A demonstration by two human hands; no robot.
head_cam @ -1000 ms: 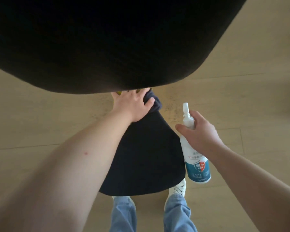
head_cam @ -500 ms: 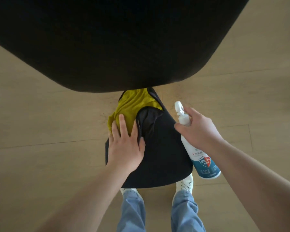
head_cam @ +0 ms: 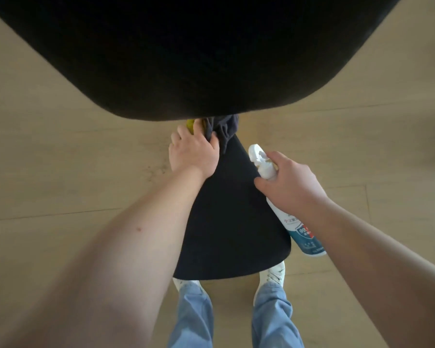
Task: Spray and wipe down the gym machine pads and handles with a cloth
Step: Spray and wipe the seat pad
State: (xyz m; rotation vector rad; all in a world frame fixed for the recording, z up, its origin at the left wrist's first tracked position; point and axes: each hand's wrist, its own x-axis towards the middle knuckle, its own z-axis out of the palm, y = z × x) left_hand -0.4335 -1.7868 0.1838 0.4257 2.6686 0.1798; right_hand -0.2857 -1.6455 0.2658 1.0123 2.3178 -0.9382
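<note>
Cloth [head_cam: 224, 133] looks soft and light, left hand [head_cam: 194, 154] bunching it at pad's [head_cam: 231, 222] 12 o'clock; right hand [head_cam: 289, 182] wraps rigid bottle [head_cam: 296, 222] neck.

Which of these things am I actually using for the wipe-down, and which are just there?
In the job: cloth, spray bottle, seat pad, upper pad, left hand, right hand.
Just there: wooden floor, white shoes.

Soft even daylight; near forearms blurred; wide-angle bending at edges; dark pad [head_cam: 199, 54] underexposed.
</note>
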